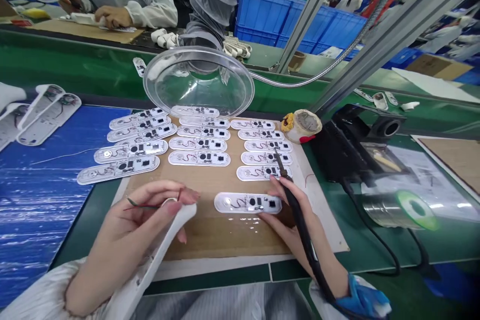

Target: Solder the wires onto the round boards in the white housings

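Observation:
My left hand point(123, 232) is closed around a long white plastic housing point(157, 255), slanted towards my lap. Thin red and green wires point(142, 205) stick out at its fingertips. A soldering iron point(299, 212) rests in my right hand point(318, 245), its tip pointing away over the right column of boards. The same hand pinches the right end of a white rounded circuit board point(234, 203) between thumb and finger. This board has dark components and is held above the cardboard point(195, 240). Several similar boards point(198, 158) lie in three columns beyond my hands.
A clear fume hood point(198, 97) hangs over the far boards. At right stand a black soldering station point(330, 147), a solder spool point(390, 210) and a small tip-cleaning pot point(305, 126). More white housings point(50, 115) lie on blue film at left. A co-worker's hand point(114, 16) works opposite.

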A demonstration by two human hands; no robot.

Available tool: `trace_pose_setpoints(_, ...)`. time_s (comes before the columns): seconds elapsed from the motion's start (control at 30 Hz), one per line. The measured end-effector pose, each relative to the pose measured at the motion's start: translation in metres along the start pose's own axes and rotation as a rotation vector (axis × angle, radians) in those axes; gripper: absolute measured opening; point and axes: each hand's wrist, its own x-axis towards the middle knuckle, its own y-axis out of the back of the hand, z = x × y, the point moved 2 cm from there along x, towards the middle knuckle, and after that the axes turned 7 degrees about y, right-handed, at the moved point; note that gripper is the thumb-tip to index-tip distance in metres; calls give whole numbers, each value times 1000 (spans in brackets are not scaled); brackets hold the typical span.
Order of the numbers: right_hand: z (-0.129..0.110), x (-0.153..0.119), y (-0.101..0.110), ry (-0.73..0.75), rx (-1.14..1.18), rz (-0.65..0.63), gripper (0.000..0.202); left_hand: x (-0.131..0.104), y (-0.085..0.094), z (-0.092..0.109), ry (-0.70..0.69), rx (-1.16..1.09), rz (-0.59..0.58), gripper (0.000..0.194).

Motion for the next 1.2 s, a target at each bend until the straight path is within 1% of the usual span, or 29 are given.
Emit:
trace_pose_setpoints(0.07,-6,0,-12,-17,83,-54,73,7,1,5,-124,129,-120,12)
trace_pose_setpoints(0.1,-11,0,-20,-11,140,-93,75,12,1,10,-227,219,-165,10)
trace_pose_setpoints(0.17,-25,0,-36,28,256,-184,79,23,1,21,-474,458,-258,10)
trace_pose_setpoints(0.23,-37,-1,-49,76,330,-245,84,35,-3,29,-729,750,-346,18)
trace_pose_setpoints(0.3,-44,-2,-56,84,339,-239,89,47,-10,30,-955,1042,-395,29)
trace_pose_setpoints(0.33,-45,-3,-58,66,335,-218,91,52,-15,27,-1045,1172,-408,33)
trace_pose_setpoints(0.37,-45,-4,-59,43,330,-187,92,56,-20,23,-1119,1268,-420,34)
trace_pose_setpoints(0.43,-45,-5,-60,6,327,-138,93,62,-29,12,-1203,1363,-437,30)
trace_pose_setpoints(0.5,-45,-5,-61,7,331,-110,93,64,-36,2,-1211,1347,-426,26)
trace_pose_setpoints(0.53,-46,-4,-62,14,335,-100,93,62,-38,-1,-1177,1323,-411,24)
trace_pose_setpoints(0.6,-49,-2,-64,18,339,-84,92,56,-40,-7,-1039,1253,-356,24)
trace_pose_setpoints(0.67,-52,0,-68,12,344,-79,90,44,-40,-11,-873,1142,-285,28)
trace_pose_setpoints(0.7,-53,1,-69,12,343,-82,89,38,-39,-12,-814,1085,-249,28)
trace_pose_setpoints(0.77,-57,2,-69,23,335,-95,87,26,-40,-14,-745,1004,-178,25)
trace_pose_setpoints(0.83,-59,3,-63,54,340,-72,88,18,-42,-16,-702,983,-124,22)
trace_pose_setpoints(0.87,-58,2,-56,57,337,-25,82,16,-43,-17,-684,984,-101,21)
trace_pose_setpoints(0.9,-57,2,-48,47,326,44,72,15,-44,-17,-674,989,-85,20)
trace_pose_setpoints(1.0,-48,-2,-17,25,306,332,26,16,-46,-17,-686,1006,-77,17)
trace_pose_setpoints(1.03,-45,-3,-9,42,327,417,19,18,-46,-17,-693,1009,-78,16)
trace_pose_setpoints(1.07,-41,-5,-3,57,354,476,22,19,-46,-17,-697,1011,-77,15)
trace_pose_setpoints(1.1,-38,-6,1,65,379,506,24,20,-45,-18,-702,1015,-79,14)
trace_pose_setpoints(1.13,-35,-7,2,56,390,507,25,21,-44,-18,-708,1024,-83,13)
trace_pose_setpoints(1.2,-31,-9,-1,33,378,442,21,22,-43,-19,-720,1043,-98,11)
